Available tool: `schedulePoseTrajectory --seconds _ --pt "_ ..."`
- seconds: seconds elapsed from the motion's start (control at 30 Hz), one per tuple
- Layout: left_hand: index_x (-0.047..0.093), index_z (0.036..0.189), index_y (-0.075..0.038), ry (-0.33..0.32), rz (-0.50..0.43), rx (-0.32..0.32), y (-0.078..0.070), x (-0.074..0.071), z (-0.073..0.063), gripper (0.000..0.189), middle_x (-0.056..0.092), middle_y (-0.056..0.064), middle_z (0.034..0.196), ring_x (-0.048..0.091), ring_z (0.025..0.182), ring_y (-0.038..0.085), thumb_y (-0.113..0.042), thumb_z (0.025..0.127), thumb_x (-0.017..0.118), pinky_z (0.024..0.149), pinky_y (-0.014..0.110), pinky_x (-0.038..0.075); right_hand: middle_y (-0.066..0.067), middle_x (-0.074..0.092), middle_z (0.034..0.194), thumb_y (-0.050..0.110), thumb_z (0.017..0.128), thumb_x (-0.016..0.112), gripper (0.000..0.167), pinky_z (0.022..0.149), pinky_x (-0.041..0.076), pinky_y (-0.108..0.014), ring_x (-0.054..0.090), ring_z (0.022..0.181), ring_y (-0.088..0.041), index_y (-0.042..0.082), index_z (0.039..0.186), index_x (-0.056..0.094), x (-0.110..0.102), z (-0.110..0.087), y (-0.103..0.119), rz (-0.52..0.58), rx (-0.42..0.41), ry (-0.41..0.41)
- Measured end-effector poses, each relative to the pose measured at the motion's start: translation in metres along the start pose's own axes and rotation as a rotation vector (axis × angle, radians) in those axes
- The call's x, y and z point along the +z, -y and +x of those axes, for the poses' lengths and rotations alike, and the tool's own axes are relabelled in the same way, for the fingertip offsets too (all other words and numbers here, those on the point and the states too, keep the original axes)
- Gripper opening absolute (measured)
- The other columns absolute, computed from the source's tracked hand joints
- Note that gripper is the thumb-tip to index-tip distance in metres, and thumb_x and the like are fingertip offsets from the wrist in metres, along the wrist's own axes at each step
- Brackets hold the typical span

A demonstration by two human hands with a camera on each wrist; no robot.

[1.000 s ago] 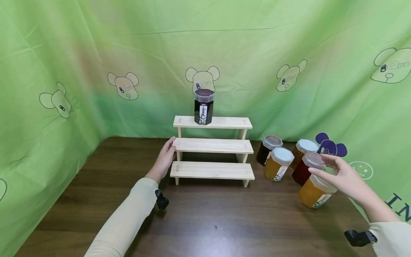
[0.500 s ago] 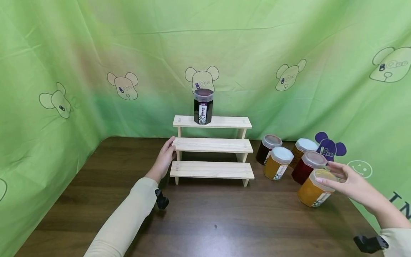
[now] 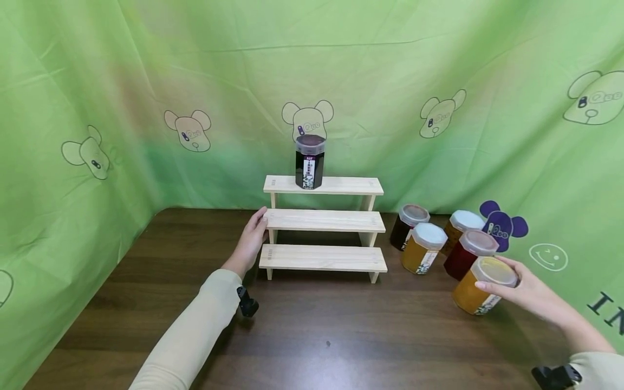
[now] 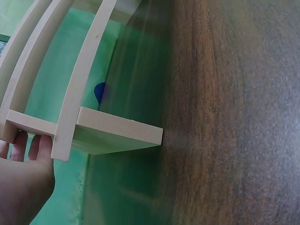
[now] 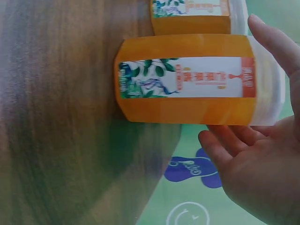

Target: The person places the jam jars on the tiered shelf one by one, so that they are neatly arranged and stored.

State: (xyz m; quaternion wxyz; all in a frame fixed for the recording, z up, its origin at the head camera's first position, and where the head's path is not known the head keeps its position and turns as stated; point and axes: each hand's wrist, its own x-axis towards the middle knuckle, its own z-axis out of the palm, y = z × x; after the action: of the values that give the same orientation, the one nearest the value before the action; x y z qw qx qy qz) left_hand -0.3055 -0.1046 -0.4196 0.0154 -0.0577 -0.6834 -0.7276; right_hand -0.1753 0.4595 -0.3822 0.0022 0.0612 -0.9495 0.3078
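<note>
A pale wooden three-step display stand [image 3: 325, 221] stands mid-table. My left hand [image 3: 249, 238] grips the left end of its middle step; in the left wrist view the fingers [image 4: 44, 149] reach behind the side panel. On the top step sits a dark jar [image 3: 309, 162] with a clear lid. To the right, my right hand [image 3: 531, 290] holds the upper part of an amber jar [image 3: 470, 292], thumb on the near side and fingers round the far side. That jar stands on the table, its white label facing the right wrist camera.
Behind the held jar stand a dark red jar [image 3: 460, 260], another amber jar [image 3: 422, 252], a brown-orange jar [image 3: 453, 233] and a dark jar [image 3: 403, 233], close together. Green printed cloth [image 3: 219, 81] hangs behind the brown table [image 3: 292, 336] and along its sides.
My right hand has come down from above the red and amber jars to the nearest amber jar and closed round its lid end. The left hand has stayed on the stand.
</note>
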Motion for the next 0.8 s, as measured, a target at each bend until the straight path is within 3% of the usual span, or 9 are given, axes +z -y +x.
schedulePoseTrajectory --seconds 0.07,0.2,0.27,0.37,0.53,0.8 --pt "0.028 0.158 -0.011 -0.002 -0.006 0.01 0.001 0.0 0.0 0.049 0.026 0.013 0.161 0.027 0.147 0.027 -0.025 0.111 0.034 0.119 0.048 0.024 -0.035 0.058 0.123 0.021 0.094 0.071 0.074 0.074 0.046 -0.016 0.05 0.092 0.013 -0.017 0.144 0.031 0.003 0.001 -0.003 0.029 -0.029 -0.014" --pt "0.028 0.158 -0.011 -0.005 -0.021 0.014 0.001 0.0 0.0 0.049 0.027 0.013 0.161 0.027 0.146 0.027 -0.024 0.111 0.034 0.119 0.048 0.024 -0.01 0.07 0.112 0.009 0.094 0.068 0.053 0.078 0.048 -0.015 0.06 0.092 0.005 -0.013 0.135 0.044 0.011 0.001 -0.009 0.119 -0.1 -0.034" --pt "0.028 0.158 -0.011 -0.005 -0.029 0.012 0.001 0.0 -0.001 0.049 0.027 0.014 0.161 0.027 0.147 0.027 -0.024 0.111 0.035 0.119 0.048 0.023 0.006 0.071 0.106 0.007 0.095 0.067 0.046 0.079 0.047 -0.013 0.062 0.093 0.003 -0.009 0.133 0.047 0.014 0.001 -0.011 0.163 -0.106 -0.035" --pt "0.028 0.159 -0.011 -0.005 -0.042 0.005 0.0 0.0 -0.001 0.05 0.026 0.014 0.161 0.027 0.147 0.027 -0.023 0.111 0.036 0.119 0.048 0.023 0.019 0.066 0.106 0.007 0.096 0.067 0.048 0.08 0.046 -0.011 0.06 0.095 0.005 -0.008 0.135 0.043 0.02 -0.002 -0.014 0.211 -0.069 -0.018" --pt "0.026 0.159 -0.01 -0.001 -0.056 -0.002 -0.001 0.0 -0.002 0.051 0.026 0.013 0.161 0.026 0.147 0.025 -0.024 0.111 0.037 0.119 0.047 0.024 0.016 0.064 0.106 0.011 0.097 0.065 0.05 0.078 0.046 -0.014 0.058 0.095 0.003 -0.011 0.134 0.04 0.029 -0.007 -0.018 0.243 0.012 0.035" --pt "0.027 0.159 -0.012 0.006 -0.069 -0.021 -0.002 0.0 -0.001 0.051 0.025 0.011 0.162 0.025 0.147 0.024 -0.023 0.111 0.038 0.119 0.044 0.026 0.0 0.071 0.088 0.01 0.095 0.066 0.019 0.073 0.049 -0.022 0.063 0.082 -0.009 -0.004 0.105 0.06 0.037 -0.008 -0.027 0.288 0.059 0.097"
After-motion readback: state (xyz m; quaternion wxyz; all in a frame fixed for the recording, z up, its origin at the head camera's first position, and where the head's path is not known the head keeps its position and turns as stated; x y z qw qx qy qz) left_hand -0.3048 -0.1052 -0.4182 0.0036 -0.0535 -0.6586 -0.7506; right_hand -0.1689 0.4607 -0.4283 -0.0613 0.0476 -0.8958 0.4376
